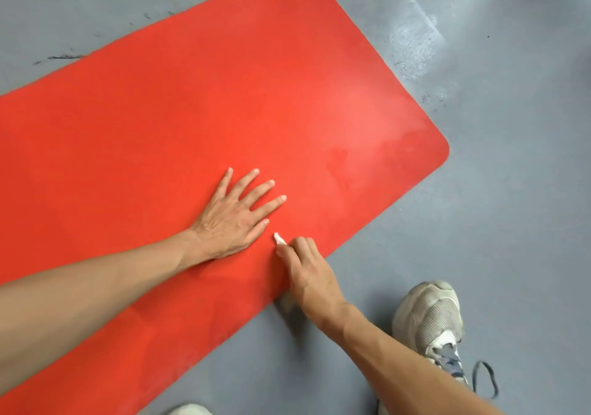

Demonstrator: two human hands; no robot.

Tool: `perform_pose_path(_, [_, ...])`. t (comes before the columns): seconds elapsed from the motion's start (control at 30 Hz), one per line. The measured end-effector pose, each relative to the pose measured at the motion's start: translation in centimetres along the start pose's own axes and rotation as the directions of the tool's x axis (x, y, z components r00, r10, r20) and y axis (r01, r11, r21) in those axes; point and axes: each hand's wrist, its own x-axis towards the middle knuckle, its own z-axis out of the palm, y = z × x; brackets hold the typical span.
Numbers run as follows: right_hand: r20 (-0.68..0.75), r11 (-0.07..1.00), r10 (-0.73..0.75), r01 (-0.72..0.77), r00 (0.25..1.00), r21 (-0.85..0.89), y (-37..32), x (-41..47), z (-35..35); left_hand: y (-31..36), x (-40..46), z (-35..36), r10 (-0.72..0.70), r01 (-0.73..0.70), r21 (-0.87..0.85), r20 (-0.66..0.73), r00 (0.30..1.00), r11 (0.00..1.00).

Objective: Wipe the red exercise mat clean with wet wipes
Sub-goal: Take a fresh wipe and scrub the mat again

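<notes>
Grey floor [511, 191] surrounds red mat [192, 111]; sneaker [430, 315] beside right hand [307, 270].

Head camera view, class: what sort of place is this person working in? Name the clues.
Probably a gym or exercise room. A red exercise mat lies flat on a scuffed grey floor, and the person wears a worn trainer.
</notes>
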Motion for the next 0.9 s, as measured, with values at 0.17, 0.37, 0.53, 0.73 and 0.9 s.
perform_pose_path(0.17, [-0.184, 0.967, 0.226, -0.243, 0.957, -0.073, 9.0, 1.6, -3.6, 1.0, 2.0, -0.3, -0.019, 0.019, -0.032, -0.005, 1.0, 0.999])
perform_pose_path(0.37, [-0.172, 0.964, 0.241, -0.257, 0.955, -0.072, 4.4, 0.7, -2.3, 2.9, 4.2, 0.1, 0.026, -0.027, -0.063, -0.02, 0.999, 0.998])
perform_pose_path(0.53, [-0.127, 0.975, 0.138, -0.158, 0.982, -0.158, 10.7, 3.0, -5.1, 3.8, 6.3, 0.4, 0.005, -0.006, -0.07, -0.015, 1.0, 0.998])
perform_pose_path(0.73, [-0.377, 0.538, 0.807, -0.829, 0.454, 0.152, 19.9, 10.5, -10.5, 3.1, 9.4, -0.1, -0.03, 0.029, -0.075, -0.016, 0.999, 0.997])
perform_pose_path(0.9, [-0.341, 0.837, 0.509, -0.547, 0.79, -0.017, 12.6, 7.8, -6.0, 3.5, 10.9, 0.2, -0.051, 0.051, -0.078, 0.002, 0.999, 0.996])
